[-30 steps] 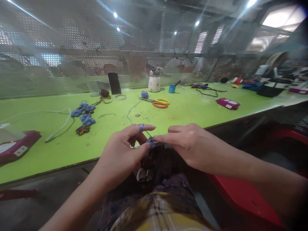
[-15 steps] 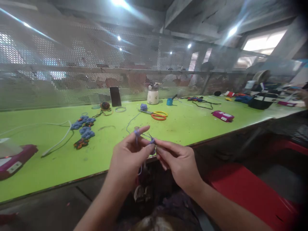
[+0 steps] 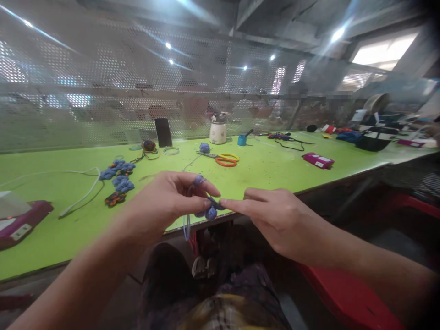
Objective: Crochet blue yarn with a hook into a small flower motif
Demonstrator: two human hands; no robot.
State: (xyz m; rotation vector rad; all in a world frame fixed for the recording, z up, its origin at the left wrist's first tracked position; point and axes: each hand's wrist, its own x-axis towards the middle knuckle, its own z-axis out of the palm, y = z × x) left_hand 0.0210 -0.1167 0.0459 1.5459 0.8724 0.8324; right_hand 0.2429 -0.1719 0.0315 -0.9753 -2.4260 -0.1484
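Turning our R hand [image 3: 275,214] palm-down, we've now its index fingertip [image 3: 225,203] at the blue yarn piece [image 3: 211,212], 6 o'clock from scissors [image 3: 225,161]; L hand [image 3: 160,199] pinches it, R hold unclear; work prob. ongoing.

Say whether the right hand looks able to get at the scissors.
Probably yes: no object shows between the right hand and the scissors, though it is occupied at the blue yarnwork in the left hand.
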